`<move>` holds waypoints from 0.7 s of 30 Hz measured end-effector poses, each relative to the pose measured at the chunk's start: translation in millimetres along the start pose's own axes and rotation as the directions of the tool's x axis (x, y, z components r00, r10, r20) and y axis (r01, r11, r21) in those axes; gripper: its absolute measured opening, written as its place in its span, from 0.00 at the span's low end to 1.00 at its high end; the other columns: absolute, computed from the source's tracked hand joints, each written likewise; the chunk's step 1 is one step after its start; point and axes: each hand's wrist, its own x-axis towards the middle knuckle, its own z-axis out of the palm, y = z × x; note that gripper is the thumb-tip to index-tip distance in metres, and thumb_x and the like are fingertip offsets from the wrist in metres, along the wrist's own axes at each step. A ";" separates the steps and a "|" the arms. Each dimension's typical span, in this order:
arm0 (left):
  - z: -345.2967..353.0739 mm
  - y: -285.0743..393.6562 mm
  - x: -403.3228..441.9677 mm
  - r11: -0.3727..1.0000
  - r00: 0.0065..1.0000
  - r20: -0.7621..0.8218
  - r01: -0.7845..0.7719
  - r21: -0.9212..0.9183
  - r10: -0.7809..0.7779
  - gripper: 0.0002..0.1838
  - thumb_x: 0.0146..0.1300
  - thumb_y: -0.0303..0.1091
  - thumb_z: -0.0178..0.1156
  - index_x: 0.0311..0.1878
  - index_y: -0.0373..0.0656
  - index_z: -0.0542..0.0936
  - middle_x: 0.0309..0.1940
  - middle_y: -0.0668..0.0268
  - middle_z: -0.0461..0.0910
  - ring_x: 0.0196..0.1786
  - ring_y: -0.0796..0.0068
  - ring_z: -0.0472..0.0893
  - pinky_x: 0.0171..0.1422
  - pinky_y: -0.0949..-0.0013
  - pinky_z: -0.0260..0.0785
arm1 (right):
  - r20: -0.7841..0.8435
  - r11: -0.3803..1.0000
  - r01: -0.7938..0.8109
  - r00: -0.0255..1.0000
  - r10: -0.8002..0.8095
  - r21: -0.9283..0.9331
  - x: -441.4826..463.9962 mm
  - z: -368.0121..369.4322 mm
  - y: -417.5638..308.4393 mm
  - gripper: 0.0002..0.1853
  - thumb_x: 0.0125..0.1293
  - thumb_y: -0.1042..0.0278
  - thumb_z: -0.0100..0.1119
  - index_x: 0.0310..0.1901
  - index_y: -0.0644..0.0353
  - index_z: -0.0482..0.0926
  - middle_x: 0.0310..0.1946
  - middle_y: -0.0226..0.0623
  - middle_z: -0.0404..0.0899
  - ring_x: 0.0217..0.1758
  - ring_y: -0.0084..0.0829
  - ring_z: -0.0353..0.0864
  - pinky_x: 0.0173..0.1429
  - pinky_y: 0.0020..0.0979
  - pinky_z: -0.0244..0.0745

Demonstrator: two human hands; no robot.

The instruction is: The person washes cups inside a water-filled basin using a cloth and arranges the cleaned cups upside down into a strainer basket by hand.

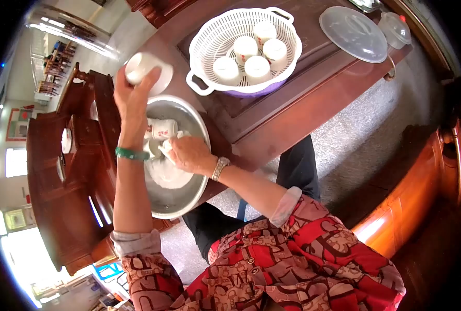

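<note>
Raised above the rim of a metal basin (205, 127), my left hand (132, 96) wraps round a white cup (140, 67). A pale round shape, smeared by motion, shows just behind that cup. Inside the basin, my right hand (190, 154) has its fingers closed on a white cloth-like piece (167, 149). White cups with red marks (162, 128) lie in the basin beside these fingers. Below them is a rounded white thing (169, 173), perhaps a bowl or dish, in what looks like water. My right palm is hidden.
A white slotted basket (195, 54) with several upturned white cups (257, 69) stands on the dark wooden table (303, 88). Farther right are a clear plastic lid (352, 33) and a lidded container (395, 31). A wooden cabinet (59, 202) stands at the left.
</note>
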 end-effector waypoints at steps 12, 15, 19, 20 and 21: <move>174.0 -64.4 105.5 0.994 0.974 0.199 0.105 0.039 -0.111 0.32 0.36 0.35 0.76 0.46 0.33 0.73 0.38 0.60 0.79 0.38 0.73 0.79 0.41 0.71 0.74 | 0.032 0.992 0.046 0.998 -0.050 0.118 -4.4 -6.0 4.4 0.09 0.52 0.65 0.57 0.25 0.63 0.75 0.16 0.43 0.76 0.20 0.40 0.79 0.24 0.38 0.75; 198.3 -71.2 107.5 0.981 0.956 0.238 0.140 0.138 -0.170 0.28 0.41 0.31 0.74 0.46 0.34 0.74 0.40 0.63 0.78 0.40 0.74 0.78 0.45 0.71 0.73 | -0.007 0.976 0.071 0.997 -0.071 0.207 -3.5 14.1 11.0 0.09 0.46 0.67 0.61 0.19 0.64 0.76 0.17 0.45 0.76 0.21 0.42 0.79 0.27 0.41 0.75; 210.4 -93.3 118.1 0.954 0.961 0.267 -0.014 0.300 -0.070 0.30 0.43 0.36 0.74 0.48 0.33 0.74 0.41 0.63 0.79 0.39 0.75 0.78 0.45 0.71 0.72 | -0.060 0.900 0.034 0.998 -0.009 0.435 -3.6 18.3 13.8 0.08 0.45 0.69 0.61 0.18 0.65 0.75 0.19 0.46 0.77 0.26 0.45 0.79 0.34 0.45 0.74; 211.1 -100.9 121.7 0.925 0.962 0.267 -0.045 0.378 -0.063 0.30 0.43 0.39 0.73 0.48 0.33 0.75 0.40 0.63 0.79 0.39 0.76 0.78 0.45 0.72 0.72 | -0.136 0.906 0.123 0.988 -0.073 0.404 -6.9 16.0 14.6 0.08 0.45 0.69 0.60 0.20 0.65 0.75 0.19 0.47 0.76 0.26 0.46 0.79 0.34 0.46 0.73; 209.7 -102.5 121.1 0.923 0.960 0.271 -0.039 0.382 -0.072 0.30 0.43 0.39 0.73 0.48 0.33 0.75 0.40 0.63 0.79 0.39 0.76 0.78 0.45 0.72 0.72 | -0.172 0.906 0.163 0.980 -0.103 0.390 -7.1 18.0 15.2 0.08 0.46 0.69 0.60 0.20 0.65 0.75 0.19 0.47 0.76 0.26 0.46 0.79 0.35 0.46 0.73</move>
